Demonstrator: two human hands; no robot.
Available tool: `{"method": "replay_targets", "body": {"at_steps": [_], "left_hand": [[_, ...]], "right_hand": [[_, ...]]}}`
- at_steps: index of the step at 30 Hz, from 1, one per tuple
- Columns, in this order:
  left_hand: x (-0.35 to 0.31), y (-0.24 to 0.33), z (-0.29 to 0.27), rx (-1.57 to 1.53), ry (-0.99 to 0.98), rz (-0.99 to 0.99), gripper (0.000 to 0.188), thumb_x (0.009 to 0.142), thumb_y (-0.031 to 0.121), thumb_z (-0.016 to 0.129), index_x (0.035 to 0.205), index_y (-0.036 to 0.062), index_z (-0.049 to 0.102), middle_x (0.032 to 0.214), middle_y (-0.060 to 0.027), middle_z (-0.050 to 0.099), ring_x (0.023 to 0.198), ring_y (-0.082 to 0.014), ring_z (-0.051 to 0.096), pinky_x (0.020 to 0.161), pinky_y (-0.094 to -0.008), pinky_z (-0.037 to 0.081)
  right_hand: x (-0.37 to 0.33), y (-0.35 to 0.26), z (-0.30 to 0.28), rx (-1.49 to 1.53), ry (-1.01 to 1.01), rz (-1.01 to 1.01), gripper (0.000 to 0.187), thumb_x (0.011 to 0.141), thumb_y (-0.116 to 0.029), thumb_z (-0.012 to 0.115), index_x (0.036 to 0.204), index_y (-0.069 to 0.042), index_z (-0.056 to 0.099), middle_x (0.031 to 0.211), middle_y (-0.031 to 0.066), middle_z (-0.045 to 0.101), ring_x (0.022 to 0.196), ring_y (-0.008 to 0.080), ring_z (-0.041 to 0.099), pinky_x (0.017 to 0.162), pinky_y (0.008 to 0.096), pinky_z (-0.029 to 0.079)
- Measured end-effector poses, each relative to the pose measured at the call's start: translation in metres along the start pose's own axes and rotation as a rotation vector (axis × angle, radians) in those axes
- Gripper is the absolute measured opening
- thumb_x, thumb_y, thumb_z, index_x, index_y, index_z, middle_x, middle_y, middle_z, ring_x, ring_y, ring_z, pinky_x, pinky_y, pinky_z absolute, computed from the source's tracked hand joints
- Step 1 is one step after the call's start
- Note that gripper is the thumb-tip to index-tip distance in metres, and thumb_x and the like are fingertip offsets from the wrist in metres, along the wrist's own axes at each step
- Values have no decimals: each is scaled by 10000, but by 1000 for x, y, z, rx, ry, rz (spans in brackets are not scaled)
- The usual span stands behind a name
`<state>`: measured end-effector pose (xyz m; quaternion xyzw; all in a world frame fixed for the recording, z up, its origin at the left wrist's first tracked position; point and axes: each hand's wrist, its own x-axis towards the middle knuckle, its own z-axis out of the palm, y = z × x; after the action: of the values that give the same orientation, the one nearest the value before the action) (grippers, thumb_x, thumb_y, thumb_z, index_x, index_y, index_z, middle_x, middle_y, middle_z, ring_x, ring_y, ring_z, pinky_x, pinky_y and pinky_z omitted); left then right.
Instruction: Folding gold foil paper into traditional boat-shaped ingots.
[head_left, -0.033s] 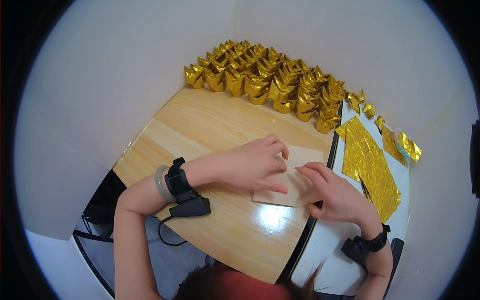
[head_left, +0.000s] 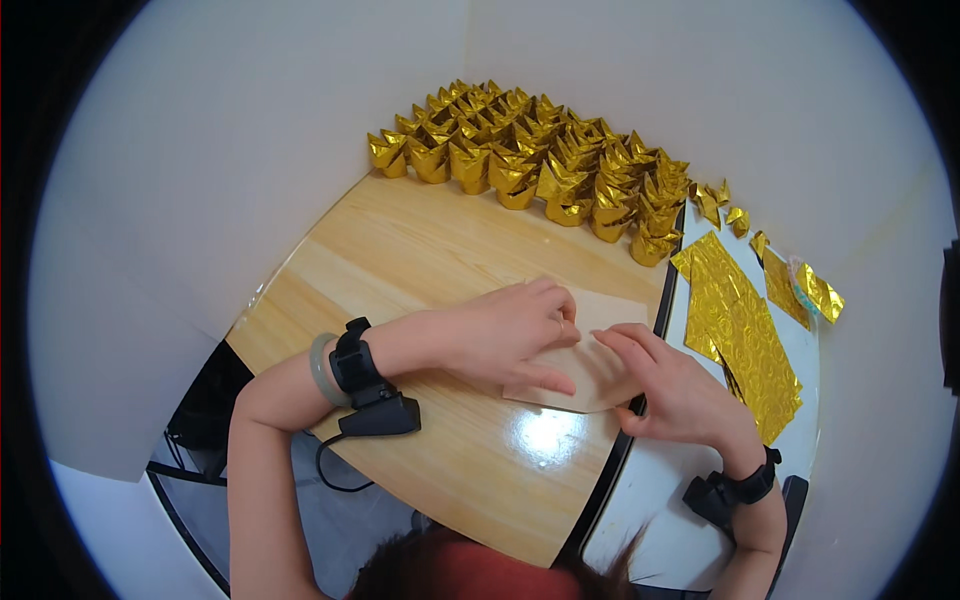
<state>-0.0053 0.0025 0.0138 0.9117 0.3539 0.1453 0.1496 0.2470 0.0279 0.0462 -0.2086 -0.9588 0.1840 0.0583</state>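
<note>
A plain tan sheet of paper [head_left: 592, 385] lies on the wooden tabletop, partly covered by my hands. My left hand [head_left: 510, 335] rests over its left part, the thumb stretched out and apart from the bent fingers. At the right edge, my right hand [head_left: 672, 385] has the paper between its thumb and fingers, the index fingertip on the upper face. The fingertips of both hands come close together over the sheet. Whether the paper has a fold under the left hand cannot be made out.
Many gold foil ingots [head_left: 515, 185] stand in rows at the back. Gold foil sheets [head_left: 745, 345] lie on the white surface at right, with small gold pieces [head_left: 738, 222] and a tape roll [head_left: 803, 290] behind them. A dark strip divides the two surfaces.
The left fingers have shifted very slightly over the paper, and its near left corner has moved a touch to the left. The right hand looks the same.
</note>
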Motion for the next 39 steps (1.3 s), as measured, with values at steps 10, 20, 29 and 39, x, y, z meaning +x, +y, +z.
{"method": "replay_targets", "body": {"at_steps": [10, 20, 29, 39], "left_hand": [[-3, 6, -15, -89, -106, -135, 953, 647, 413, 784, 1400, 36, 338, 1145, -154, 571, 1074, -336, 525, 946, -399, 411], [-4, 3, -17, -253, -64, -183, 932, 729, 325, 750, 1441, 28, 229, 1160, -148, 567, 1045, -338, 542, 943, -389, 416], [4, -13, 8, -132, 372, -217, 666, 825, 129, 665, 1402, 77, 336, 1206, -144, 526, 1101, -314, 520, 978, -415, 398], [-1, -12, 25, 154, -203, 17, 661, 941, 503, 418, 1447, 98, 288, 1530, -172, 171, 1426, -317, 144, 1124, -551, 143]], "right_hand": [[-2, 16, 3, 197, 42, 182, 570, 776, -69, 599, 1320, -98, 435, 1010, 139, 632, 899, 297, 632, 792, 368, 517], [-1, 35, 9, 376, 158, 272, 491, 784, -31, 598, 1260, -79, 488, 936, 128, 607, 808, 236, 620, 766, 316, 509], [12, 43, 25, 317, 408, 405, 453, 817, -41, 601, 1251, -69, 474, 887, 127, 573, 731, 227, 598, 677, 327, 489], [12, 48, 30, -45, 484, 389, 534, 806, -88, 641, 1294, -30, 431, 1103, 179, 538, 963, 309, 567, 808, 391, 477]]}}
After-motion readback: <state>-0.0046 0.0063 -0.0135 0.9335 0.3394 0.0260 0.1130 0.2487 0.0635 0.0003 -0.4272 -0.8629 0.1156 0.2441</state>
